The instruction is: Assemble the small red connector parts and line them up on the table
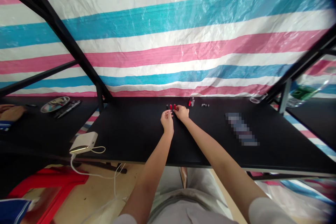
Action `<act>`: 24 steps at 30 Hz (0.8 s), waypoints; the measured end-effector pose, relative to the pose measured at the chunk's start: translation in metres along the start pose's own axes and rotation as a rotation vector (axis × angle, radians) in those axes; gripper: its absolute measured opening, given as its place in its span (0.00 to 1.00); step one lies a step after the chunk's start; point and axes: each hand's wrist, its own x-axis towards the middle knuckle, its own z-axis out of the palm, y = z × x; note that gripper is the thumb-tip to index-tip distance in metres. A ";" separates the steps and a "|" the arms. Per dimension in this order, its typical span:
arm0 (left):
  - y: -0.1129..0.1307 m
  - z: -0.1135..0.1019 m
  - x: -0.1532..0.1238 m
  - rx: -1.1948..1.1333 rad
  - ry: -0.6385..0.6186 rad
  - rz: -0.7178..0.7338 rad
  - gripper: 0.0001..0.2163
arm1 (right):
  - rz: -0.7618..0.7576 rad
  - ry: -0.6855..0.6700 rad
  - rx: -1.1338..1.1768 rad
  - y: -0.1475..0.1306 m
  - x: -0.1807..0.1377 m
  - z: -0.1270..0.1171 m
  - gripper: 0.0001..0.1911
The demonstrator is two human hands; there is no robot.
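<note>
My left hand (167, 121) is over the black table, its fingers curled together near a short row of small upright cylinders. One of these is a black cylinder (167, 106) and another is a red cylinder (170, 106). My right hand (181, 112) has its thumb and fingers pinched beside a second red cylinder (174, 106), close to the left fingertips. What lies between the fingers of either hand is too small to make out. Right of my right hand are a small red-and-black piece (189, 102), some clear pieces (193, 102) and several tiny shiny parts (205, 105).
A white box (84, 142) with cables sits at the table's (126, 136) left edge. A blurred-out flat item (242, 129) lies to the right. A clear cup (258, 97) is near the back right. At a left table are another person's hands (12, 112), a metal dish (55, 105) and pens (68, 109).
</note>
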 end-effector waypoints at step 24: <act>0.021 0.038 -0.030 0.583 -0.694 0.546 0.16 | 0.159 0.548 0.933 0.081 -0.036 -0.029 0.21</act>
